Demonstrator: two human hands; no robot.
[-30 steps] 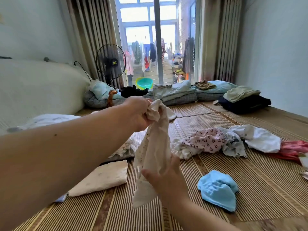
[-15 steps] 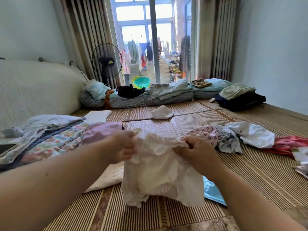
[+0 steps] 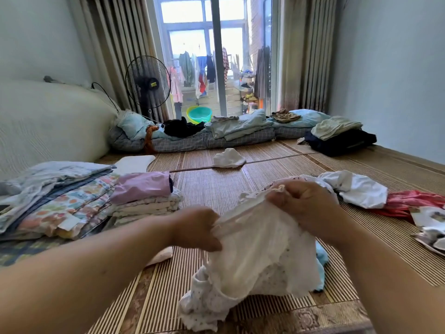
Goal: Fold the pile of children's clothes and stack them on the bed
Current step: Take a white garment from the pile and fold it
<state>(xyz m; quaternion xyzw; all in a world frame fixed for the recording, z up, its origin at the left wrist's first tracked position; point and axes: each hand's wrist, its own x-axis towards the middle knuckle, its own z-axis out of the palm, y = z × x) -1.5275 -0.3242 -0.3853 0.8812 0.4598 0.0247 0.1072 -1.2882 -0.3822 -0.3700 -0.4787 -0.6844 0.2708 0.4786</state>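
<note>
Both hands hold up a cream, finely dotted child's garment in front of me over the bed's bamboo mat. My left hand grips its left edge and my right hand pinches its upper right edge; the lower part sags onto the mat. A stack of folded clothes topped by a pink piece lies to the left. Unfolded clothes, white and red, lie in a heap to the right. A light blue piece peeks out behind the held garment.
A pile of folded bedding and floral cloth sits at far left. A small white garment lies mid-mat. Rolled quilts and pillows line the far edge before the window, with a standing fan and dark folded clothes at back right.
The garment hung lengthwise between a raised left hand and a lower right hand; both hands now grip its top edge side by side, spreading it wider and lower. The view has tilted down.
</note>
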